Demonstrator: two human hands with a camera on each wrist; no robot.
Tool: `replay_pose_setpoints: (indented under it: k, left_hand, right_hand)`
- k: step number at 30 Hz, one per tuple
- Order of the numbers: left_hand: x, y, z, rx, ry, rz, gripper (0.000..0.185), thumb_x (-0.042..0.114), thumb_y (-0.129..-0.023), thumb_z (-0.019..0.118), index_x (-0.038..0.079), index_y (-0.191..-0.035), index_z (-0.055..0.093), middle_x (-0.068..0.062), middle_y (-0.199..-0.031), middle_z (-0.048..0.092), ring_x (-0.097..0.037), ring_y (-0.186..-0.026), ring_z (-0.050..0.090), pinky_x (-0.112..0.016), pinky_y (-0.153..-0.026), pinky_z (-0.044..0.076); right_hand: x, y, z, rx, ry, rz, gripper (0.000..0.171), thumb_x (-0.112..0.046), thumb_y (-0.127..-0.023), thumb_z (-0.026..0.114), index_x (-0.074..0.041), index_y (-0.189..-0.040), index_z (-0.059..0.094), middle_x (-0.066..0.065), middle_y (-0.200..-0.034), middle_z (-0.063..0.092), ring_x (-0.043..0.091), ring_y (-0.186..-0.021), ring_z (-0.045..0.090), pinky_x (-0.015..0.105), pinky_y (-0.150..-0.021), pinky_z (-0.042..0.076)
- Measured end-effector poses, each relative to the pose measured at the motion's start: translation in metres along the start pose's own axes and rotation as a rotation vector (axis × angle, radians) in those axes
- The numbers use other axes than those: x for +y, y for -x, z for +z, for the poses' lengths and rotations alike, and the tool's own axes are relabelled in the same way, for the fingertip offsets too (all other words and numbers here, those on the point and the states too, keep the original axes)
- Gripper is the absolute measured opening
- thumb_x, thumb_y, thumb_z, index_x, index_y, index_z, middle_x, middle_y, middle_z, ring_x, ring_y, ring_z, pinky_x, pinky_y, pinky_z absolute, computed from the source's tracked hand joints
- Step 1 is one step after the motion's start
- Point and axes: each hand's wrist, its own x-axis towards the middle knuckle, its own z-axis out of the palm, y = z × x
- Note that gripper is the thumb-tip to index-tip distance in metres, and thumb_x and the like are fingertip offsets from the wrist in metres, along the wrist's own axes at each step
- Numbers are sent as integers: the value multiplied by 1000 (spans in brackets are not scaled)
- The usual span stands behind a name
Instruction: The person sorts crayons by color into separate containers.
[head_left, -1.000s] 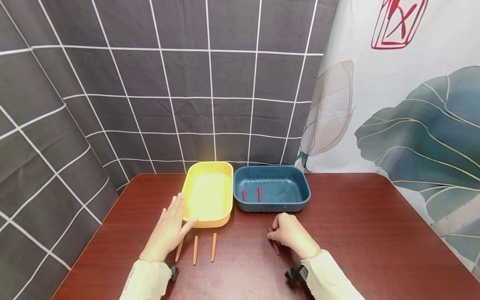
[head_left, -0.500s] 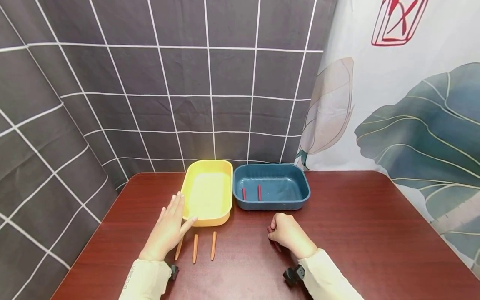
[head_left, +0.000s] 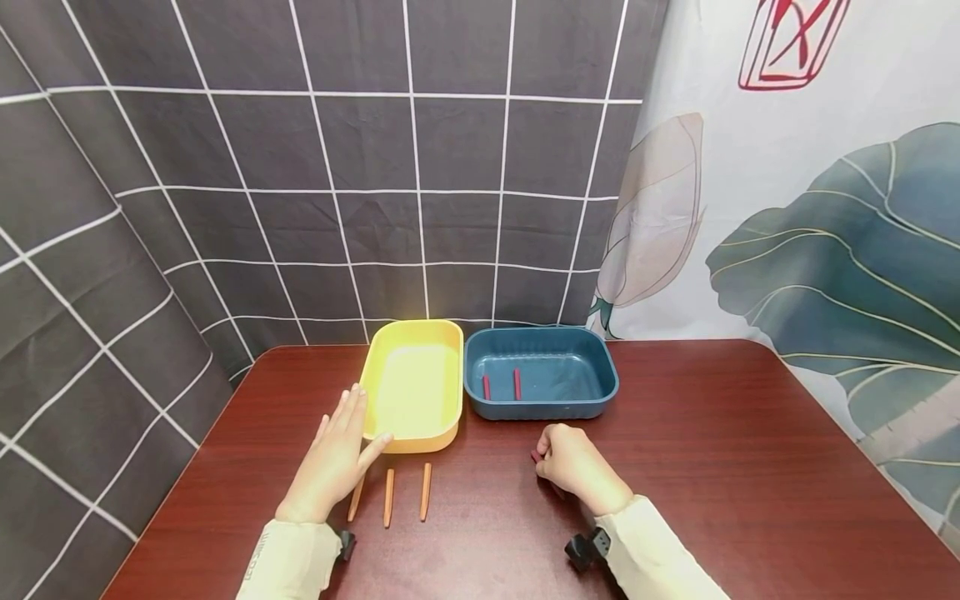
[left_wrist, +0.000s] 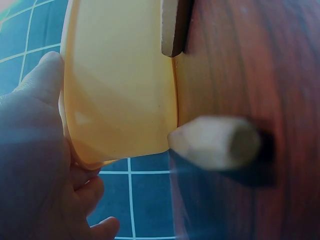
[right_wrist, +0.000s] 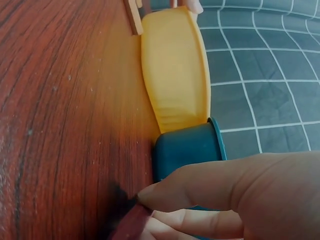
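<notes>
My left hand [head_left: 330,458] rests with straight fingers on the front left corner of the yellow tray [head_left: 426,445], thumb at its front rim. Three orange-brown sticks [head_left: 388,498] lie on the table before that tray, the leftmost partly hidden by this hand; one stick [left_wrist: 215,142] looms blurred in the left wrist view. My right hand [head_left: 581,471] pinches a dark red stick [right_wrist: 131,225] between thumb and fingers, low over the table in front of the blue tray [head_left: 540,412]. Most of that stick is hidden from the head view. Two red sticks [head_left: 517,384] lie inside the blue tray.
Both trays stand side by side near the back edge of the reddish-brown table [head_left: 720,450]. Behind it hangs a grey cloth [head_left: 465,142] with white grid lines, and to the right a white cloth [head_left: 675,308] with printed leaves.
The right fingers have closed further over the red stick, and its lower end has swung out of sight under the hand. The left hand and the trays stay put.
</notes>
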Motion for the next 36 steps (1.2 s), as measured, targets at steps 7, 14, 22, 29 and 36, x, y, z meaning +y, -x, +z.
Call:
replay_pose_setpoints:
  k: [7,14,22,29,36]
  left_hand:
    - [0,0,-1,-4,2,-3,86,50,-102,55,-9,-156,23,-26,-164,20,-42,-152,19,-63,-119,18]
    - [1,0,-2,-11,6,-8,86,50,-102,54,-8,-157,23,-26,-164,20,-42,-152,18,-63,-119,18]
    - [0,0,-1,-3,3,0,85,49,-102,55,-9,-156,24,-27,-164,20,-43,-152,19,-64,-119,18]
    - [0,0,-1,-1,5,3,85,49,-102,55,-9,-156,24,-27,-164,20,-43,-151,19,-64,-119,19]
    - [1,0,-1,-9,9,-4,86,49,-102,55,-9,-156,23,-27,-164,20,-43,-152,18,-64,-119,18]
  right_hand:
    - [0,-2,-1,3,-127,-15,16,8,-75,69,-5,-76,60,-2,-61,57,10,-49,52,27,-53,48]
    - [0,-5,-7,-25,-274,-56,8,3,-79,68,-1,-85,66,-1,-66,64,12,-47,55,28,-53,50]
    - [0,-6,-17,-137,-496,-75,17,3,-83,71,12,-97,68,9,-78,71,13,-60,63,31,-62,60]
    - [8,-11,-23,-175,-662,-73,31,-1,-87,72,18,-110,64,14,-88,72,11,-75,66,36,-73,62]
    - [18,-16,-31,-202,-821,-86,37,-1,-90,70,21,-117,58,19,-98,72,11,-83,68,33,-78,61]
